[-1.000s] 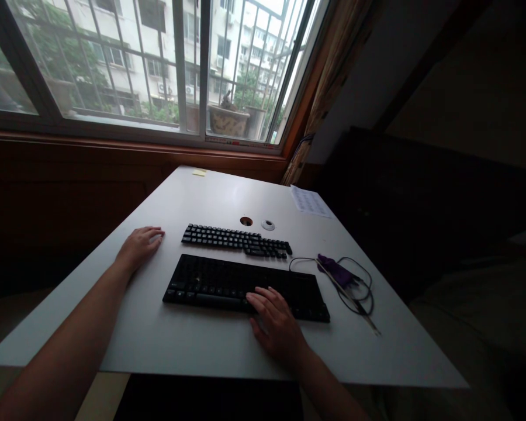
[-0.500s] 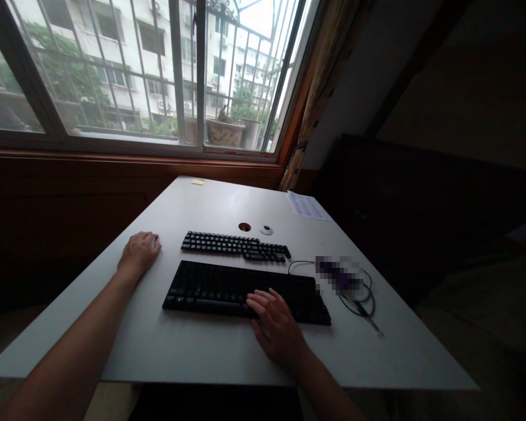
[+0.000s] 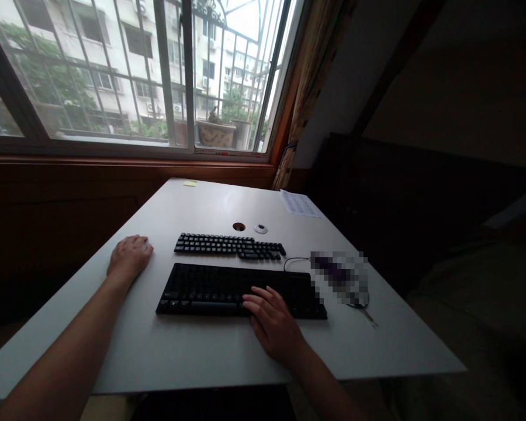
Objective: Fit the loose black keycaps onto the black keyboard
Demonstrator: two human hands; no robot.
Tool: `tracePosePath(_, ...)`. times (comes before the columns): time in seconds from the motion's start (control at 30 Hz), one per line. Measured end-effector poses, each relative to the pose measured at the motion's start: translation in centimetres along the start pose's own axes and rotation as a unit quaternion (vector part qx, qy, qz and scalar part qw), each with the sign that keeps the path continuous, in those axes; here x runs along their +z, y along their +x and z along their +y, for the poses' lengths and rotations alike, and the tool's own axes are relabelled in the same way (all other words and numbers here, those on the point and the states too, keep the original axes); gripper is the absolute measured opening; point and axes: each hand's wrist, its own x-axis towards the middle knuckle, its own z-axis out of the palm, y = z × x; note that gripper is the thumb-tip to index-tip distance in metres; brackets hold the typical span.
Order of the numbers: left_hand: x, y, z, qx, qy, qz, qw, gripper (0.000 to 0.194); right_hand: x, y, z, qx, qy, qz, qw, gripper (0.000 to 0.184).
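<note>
My left hand rests on the left side of the white desk, fingers curled. A small pale patch shows by its fingertips, too unclear to name. My right hand lies over the lower right part of a black keyboard, fingers stretched out over its near edge and touching it. The palm hides some of that edge. Beyond the keyboard lies a block of black keycaps in keyboard rows, with a stepped outline and no visible frame around it.
A cable runs right from the keyboard to a blurred-out purple item. A thin metal-tipped tool lies nearby. Behind are a desk hole, a round white cover, a printed sheet and a yellow note.
The whole view has shifted slightly, so the desk sits a little further left. Both hands keep nearly the same place and pose on the desk and keyboard.
</note>
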Motion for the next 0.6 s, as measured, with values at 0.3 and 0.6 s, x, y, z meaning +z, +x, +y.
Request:
tracePosePath(0.3,0.28,-0.04,-0.18,0.000,-0.003,-0.008,1.000,0.053,-0.14,0.06,-0.03,-0.021,-0.005,0.018,1.000,0.040)
tracePosePath(0.6,0.24,-0.13,-0.19,0.001,-0.015,-0.015,1.000,0.054,-0.40,0.14,-0.27,-0.024,-0.008,0.026,0.999,0.040)
